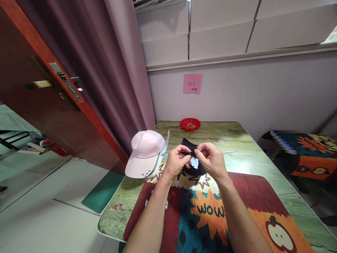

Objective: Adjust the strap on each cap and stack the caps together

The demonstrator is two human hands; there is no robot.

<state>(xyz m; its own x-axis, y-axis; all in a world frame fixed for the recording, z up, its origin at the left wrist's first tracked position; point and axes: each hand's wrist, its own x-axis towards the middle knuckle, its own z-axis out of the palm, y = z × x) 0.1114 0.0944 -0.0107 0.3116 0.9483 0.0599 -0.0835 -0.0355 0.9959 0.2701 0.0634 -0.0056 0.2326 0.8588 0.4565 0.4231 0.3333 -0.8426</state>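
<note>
A black cap [198, 171] rests on the table near the far edge of the colourful mat, with a white label [195, 162] showing inside it. My left hand [177, 161] pinches one end of the cap's narrow black strap. On the other side, my right hand [212, 160] pinches the strap between thumb and fingers, close to the left fingertips. A small shiny fastener piece seems to lie between them, too small to make out. My fingers cover part of the cap. Left of my hands sits a pale pink cap [147, 146], stacked over at least one lighter cap.
A red scalloped dish [190, 124] stands at the table's back edge. The patterned mat [202, 225] covers the front of the green wood-grain table [113, 218]. A brown door [60, 116] and purple curtain [116, 70] are at left. A pink note [193, 84] hangs on the wall.
</note>
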